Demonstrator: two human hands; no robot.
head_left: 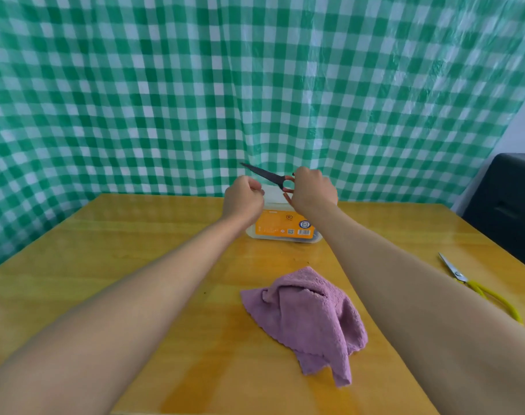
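My right hand [313,187] grips the orange handles of a pair of black-bladed scissors [265,174], whose closed blades point up and to the left. Just left of it, my left hand [244,194] is curled and pinches the white tissue [274,195] that sticks up from an orange wet-wipe pack [285,227]. The pack lies on the wooden table [135,265] at the far middle, partly hidden behind both hands.
A crumpled purple cloth [309,319] lies on the table in front of me. A second pair of scissors [476,287] with yellow handles lies at the right edge. A green checked sheet [255,85] hangs behind the table. A black object [506,205] stands at the far right.
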